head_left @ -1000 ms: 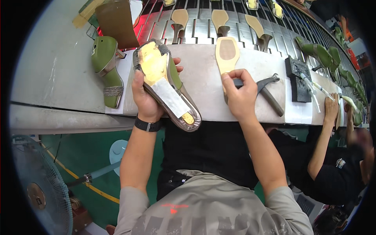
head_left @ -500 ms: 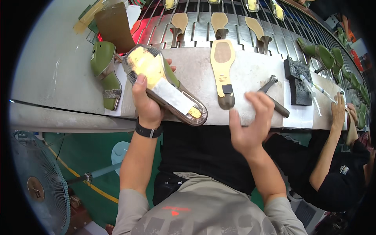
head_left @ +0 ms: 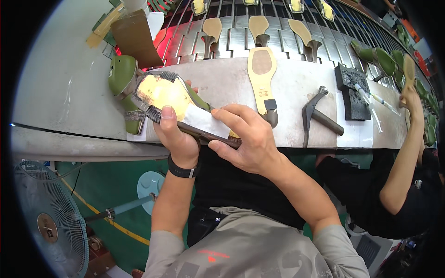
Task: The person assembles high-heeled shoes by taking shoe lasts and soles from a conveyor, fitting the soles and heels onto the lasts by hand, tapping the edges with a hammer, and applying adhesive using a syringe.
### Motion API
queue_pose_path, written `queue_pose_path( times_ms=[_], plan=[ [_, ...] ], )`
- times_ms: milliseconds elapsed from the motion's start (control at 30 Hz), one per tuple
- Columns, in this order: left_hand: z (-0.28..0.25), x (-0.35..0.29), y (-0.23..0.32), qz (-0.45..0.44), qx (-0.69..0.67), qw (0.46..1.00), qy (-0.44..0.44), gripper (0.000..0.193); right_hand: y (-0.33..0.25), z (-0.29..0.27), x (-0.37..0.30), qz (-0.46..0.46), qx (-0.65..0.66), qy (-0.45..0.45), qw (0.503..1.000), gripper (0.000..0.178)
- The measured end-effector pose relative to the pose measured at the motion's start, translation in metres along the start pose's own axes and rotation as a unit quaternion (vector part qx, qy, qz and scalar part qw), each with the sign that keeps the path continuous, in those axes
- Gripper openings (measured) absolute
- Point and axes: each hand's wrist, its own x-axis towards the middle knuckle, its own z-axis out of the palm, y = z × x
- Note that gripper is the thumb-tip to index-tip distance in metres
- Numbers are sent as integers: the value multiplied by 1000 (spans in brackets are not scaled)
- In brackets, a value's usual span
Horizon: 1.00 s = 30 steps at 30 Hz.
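The shoe [head_left: 183,109] is above the front edge of the bench [head_left: 218,81], held between both hands with its underside facing up. The left hand [head_left: 180,142] is closed around the front part: the thumb lies along the near edge and the fingertips show at the far side. The right hand [head_left: 250,139] is closed on the rear part, with the thumb at the near edge and the fingers over the rear end of the underside.

The front of the underside is glossy yellow with darker stains. A white strip covers the middle, and a small yellow area shows beside the right hand. The side edge is dark brown; a dark ribbed band borders the front. Green material is visible on the far side.

A tan sole [head_left: 262,76] with a brown heel lies on the bench, beyond the right hand. A hammer [head_left: 323,116] lies to the right of the sole. Farther right is a black block [head_left: 354,104] with syringes [head_left: 371,105] on it; whether their tips sit inside it cannot be determined. A green shoe [head_left: 123,78] lies left of the left hand.
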Motion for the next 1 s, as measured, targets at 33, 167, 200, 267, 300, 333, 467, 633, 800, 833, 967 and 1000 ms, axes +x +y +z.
queue_pose_path(
  times_ms=[33,167,200,267,300,333,467,633,800,833,967,1000],
  plan=[
    [1,0,1,2,1,1000,0,68,1,0,1,-4,2,-5,1000,58],
    [0,-2,2,9,-2,1000,0,68,2,0,3,3,8,-3,1000,59],
    [0,-2,1,10,-1,1000,-2,67,3,1,3,-2,8,7,1000,57],
    [0,-2,0,12,-2,1000,-2,68,4,2,3,-7,10,17,1000,56],
    [1,-2,-1,12,-4,1000,-2,68,4,1,3,-7,6,16,1000,55],
    [1,-2,-1,13,-3,1000,0,68,5,0,2,-6,1,15,1000,54],
    [1,1,0,15,-4,1000,-4,67,6,0,5,-12,1,22,1000,55],
    [0,1,-1,12,-6,1000,-7,67,5,1,6,-13,-7,15,1000,54],
    [0,0,-1,12,-8,1000,-5,66,7,1,6,-14,-5,15,1000,54],
    [-1,0,-1,11,-8,1000,-4,66,8,1,6,-18,-3,13,1000,54],
    [-4,0,-3,7,10,1000,-13,69,7,2,8,-18,-3,16,1000,54],
    [-3,1,-3,13,-8,1000,-3,65,7,2,8,-15,-1,11,1000,54]
  ],
)
